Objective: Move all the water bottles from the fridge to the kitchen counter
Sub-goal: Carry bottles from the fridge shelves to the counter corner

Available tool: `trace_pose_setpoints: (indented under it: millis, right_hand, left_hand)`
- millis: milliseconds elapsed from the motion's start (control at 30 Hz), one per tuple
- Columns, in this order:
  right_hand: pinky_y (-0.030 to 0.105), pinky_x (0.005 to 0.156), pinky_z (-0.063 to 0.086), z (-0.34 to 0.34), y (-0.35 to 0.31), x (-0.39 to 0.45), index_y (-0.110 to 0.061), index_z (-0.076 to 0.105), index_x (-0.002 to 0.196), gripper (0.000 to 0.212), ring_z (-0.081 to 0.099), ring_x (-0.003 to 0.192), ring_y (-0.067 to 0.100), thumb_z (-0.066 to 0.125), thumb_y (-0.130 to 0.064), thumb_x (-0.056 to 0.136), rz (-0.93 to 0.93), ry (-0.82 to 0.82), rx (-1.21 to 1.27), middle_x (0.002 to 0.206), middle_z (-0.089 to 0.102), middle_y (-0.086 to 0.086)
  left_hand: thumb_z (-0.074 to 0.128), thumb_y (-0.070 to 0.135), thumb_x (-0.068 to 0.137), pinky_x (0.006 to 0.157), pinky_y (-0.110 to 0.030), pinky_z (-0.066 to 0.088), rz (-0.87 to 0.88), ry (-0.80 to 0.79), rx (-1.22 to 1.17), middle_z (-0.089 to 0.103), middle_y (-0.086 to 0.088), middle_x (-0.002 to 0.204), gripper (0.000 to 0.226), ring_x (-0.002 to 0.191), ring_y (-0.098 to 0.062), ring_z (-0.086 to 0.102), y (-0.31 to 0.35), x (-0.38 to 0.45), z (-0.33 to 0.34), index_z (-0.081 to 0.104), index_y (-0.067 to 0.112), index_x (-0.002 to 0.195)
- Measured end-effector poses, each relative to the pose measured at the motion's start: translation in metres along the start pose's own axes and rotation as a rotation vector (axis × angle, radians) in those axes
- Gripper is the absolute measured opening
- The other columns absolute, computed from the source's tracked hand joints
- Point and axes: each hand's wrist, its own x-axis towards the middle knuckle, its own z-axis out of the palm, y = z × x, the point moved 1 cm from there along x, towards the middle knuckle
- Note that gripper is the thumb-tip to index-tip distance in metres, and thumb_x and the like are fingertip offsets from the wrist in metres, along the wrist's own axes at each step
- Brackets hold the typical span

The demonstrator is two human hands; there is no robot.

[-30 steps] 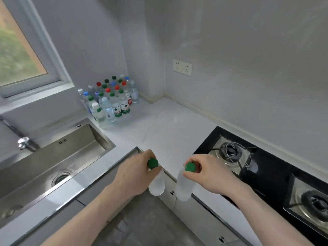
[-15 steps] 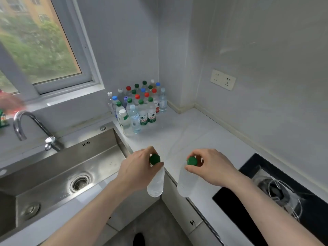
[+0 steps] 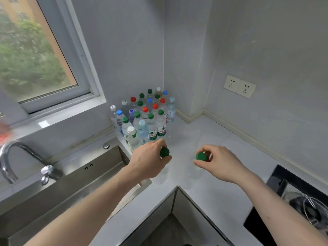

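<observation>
Since half a second ago the view has closed in on the corner: both carried bottles, which then hung out past the counter edge over the cabinet fronts, are now above the white counter, and the hob has slid toward the right edge. The left hand is curled around the neck of the left bottle, fingers wrapped just under its green cap; the clear body hangs below the hand, and whether its base touches the counter cannot be told. The right hand pinches the right bottle at the neck with thumb and fingertips, its green cap showing between them; that base too is unclear against the pale stone. The two bottles are near each other but apart. Behind them, in the corner by the window, stands the bottle cluster, tightly packed and upright, with green, red, blue, white and one purple cap. The front green-capped ones carry green labels with white Chinese characters, too small to read; the purple cap bears a white mark like a "G". The sink and tap lie to the left, just beside the cluster. A double socket sits on the right wall.
</observation>
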Motion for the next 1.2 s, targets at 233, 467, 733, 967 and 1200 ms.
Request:
trace_pose_setpoints:
  millis: [233, 467, 733, 967, 1200]
  right_hand:
    - [0.034, 0.077, 0.056, -0.006, 0.004, 0.057, -0.041, 0.068, 0.089, 0.021, 0.063, 0.078, 0.006, 0.073, -0.058, 0.078, 0.039, 0.002, 0.002, 0.083, 0.068, -0.015]
    - [0.033, 0.074, 0.055, -0.014, 0.020, 0.122, -0.039, 0.068, 0.089, 0.021, 0.063, 0.079, 0.007, 0.074, -0.057, 0.078, 0.022, -0.008, -0.001, 0.082, 0.068, -0.014]
    - [0.027, 0.065, 0.048, -0.024, 0.050, 0.195, -0.039, 0.066, 0.087, 0.019, 0.062, 0.075, 0.007, 0.074, -0.054, 0.080, 0.004, -0.009, 0.014, 0.083, 0.066, -0.013]
    - [0.027, 0.065, 0.046, -0.023, 0.069, 0.246, -0.038, 0.066, 0.090, 0.018, 0.062, 0.079, 0.008, 0.075, -0.050, 0.080, 0.021, -0.014, 0.027, 0.082, 0.064, -0.016]
    - [0.027, 0.061, 0.040, -0.018, 0.079, 0.297, -0.039, 0.064, 0.090, 0.018, 0.061, 0.079, 0.011, 0.073, -0.049, 0.078, 0.035, -0.018, 0.039, 0.077, 0.061, -0.016]
  left_hand:
    - [0.058, 0.056, 0.094, 0.070, -0.037, 0.057, 0.025, -0.037, -0.007, 0.065, 0.008, 0.098, 0.029, 0.083, -0.019, 0.061, -0.019, 0.068, 0.006, 0.054, 0.030, 0.106]
    - [0.058, 0.054, 0.094, 0.059, -0.032, 0.044, 0.016, -0.046, 0.021, 0.064, 0.008, 0.094, 0.027, 0.079, -0.020, 0.059, -0.014, 0.132, 0.017, 0.054, 0.029, 0.104]
    - [0.059, 0.053, 0.095, 0.069, -0.038, 0.055, 0.012, -0.049, 0.082, 0.064, 0.004, 0.095, 0.029, 0.081, -0.023, 0.062, -0.010, 0.218, 0.036, 0.054, 0.025, 0.103]
    - [0.058, 0.050, 0.098, 0.063, -0.037, 0.046, -0.027, -0.076, 0.188, 0.065, -0.001, 0.097, 0.032, 0.080, -0.026, 0.061, -0.015, 0.282, 0.050, 0.051, 0.020, 0.106]
    - [0.058, 0.045, 0.099, 0.065, -0.038, 0.041, -0.082, -0.085, 0.253, 0.063, -0.004, 0.098, 0.032, 0.079, -0.027, 0.055, -0.021, 0.330, 0.054, 0.051, 0.017, 0.112]
